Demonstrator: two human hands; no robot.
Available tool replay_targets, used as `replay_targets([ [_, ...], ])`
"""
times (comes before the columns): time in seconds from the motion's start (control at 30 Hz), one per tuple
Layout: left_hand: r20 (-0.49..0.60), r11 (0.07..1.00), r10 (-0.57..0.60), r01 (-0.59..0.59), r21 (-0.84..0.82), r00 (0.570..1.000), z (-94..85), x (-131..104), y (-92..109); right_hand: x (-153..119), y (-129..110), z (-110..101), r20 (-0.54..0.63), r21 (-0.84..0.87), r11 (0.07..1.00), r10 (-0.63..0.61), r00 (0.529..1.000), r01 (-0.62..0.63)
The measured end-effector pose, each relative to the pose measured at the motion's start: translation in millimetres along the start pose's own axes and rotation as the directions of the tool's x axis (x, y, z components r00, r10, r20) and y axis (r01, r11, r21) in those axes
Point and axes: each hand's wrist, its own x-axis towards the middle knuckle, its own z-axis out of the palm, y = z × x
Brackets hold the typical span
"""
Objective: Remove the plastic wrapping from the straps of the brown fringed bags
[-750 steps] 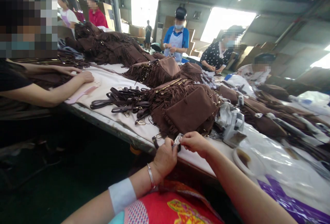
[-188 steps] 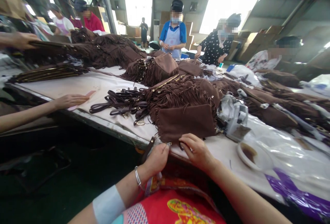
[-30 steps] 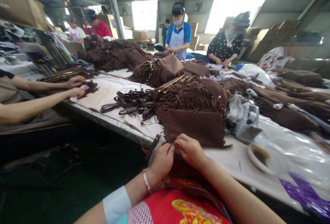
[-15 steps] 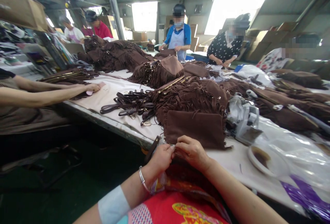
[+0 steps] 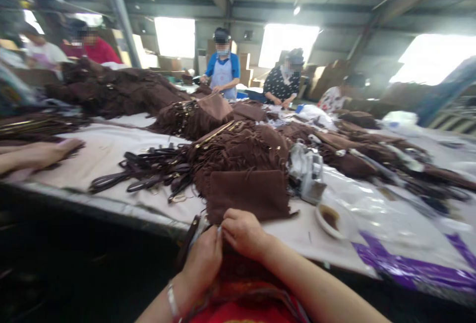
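Note:
My left hand point(image 5: 204, 254) and my right hand point(image 5: 243, 232) meet at the table's front edge, low in the middle of the head view. Both are closed, fingertips pinched close together. A small whitish bit shows between them, too small to name; the fingers hide the rest. Beside my left hand a dark strap end point(image 5: 189, 238) sticks up, and I cannot tell what it is joined to. Just beyond my knuckles lies a flat brown fringed pouch point(image 5: 248, 194), in front of a heap of fringed brown pieces point(image 5: 256, 147).
Dark wrist straps with metal clasps point(image 5: 156, 167) lie left of the heap. To the right are a white bowl point(image 5: 344, 221) with brown liquid, clear plastic point(image 5: 375, 214) and purple film point(image 5: 412, 266). A co-worker's hand point(image 5: 48, 155) rests at the left; other people stand across the table.
The view has swung to the right and tilted up, so everything sits further left. My hands remain pinched together at the table edge. The co-worker's arms at the left show less.

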Motion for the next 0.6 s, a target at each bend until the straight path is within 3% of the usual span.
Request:
replay_targets([
  [0.23, 0.079, 0.997, 0.065, -0.069, 0.044, 0.995, 0.7, 29, -15, 2, 12, 7, -0.036, -0.203, 0.978, 0.045, 0.998, -0.052],
  [0.33, 0.051, 0.988, 0.115, -0.12, 0.097, 0.992, -2.1, 41, -19, 4, 9, -1, -0.063, -0.158, 0.985, 0.055, 0.997, -0.064],
  [0.43, -0.023, 0.979, 0.13, -0.124, 0.165, 0.991, -5.0, 56, -22, -2, 18, -27, -0.213, -0.004, 0.992, 0.124, 0.969, -0.128],
  [0.5, -0.059, 0.977, 0.105, -0.092, 0.195, 0.993, -6.0, 65, -23, -16, 42, -58, -0.377, 0.085, 0.964, 0.265, 0.887, -0.252],
  [0.57, -0.056, 0.976, 0.066, -0.053, 0.211, 0.996, -6.0, 70, -24, -38, 80, -94, -0.563, 0.107, 0.87, 0.452, 0.692, -0.481],
  [0.6, -0.044, 0.976, 0.046, -0.036, 0.216, 0.998, -5.8, 71, -24, -50, 101, -112, -0.604, 0.116, 0.826, 0.499, 0.621, -0.551],
])
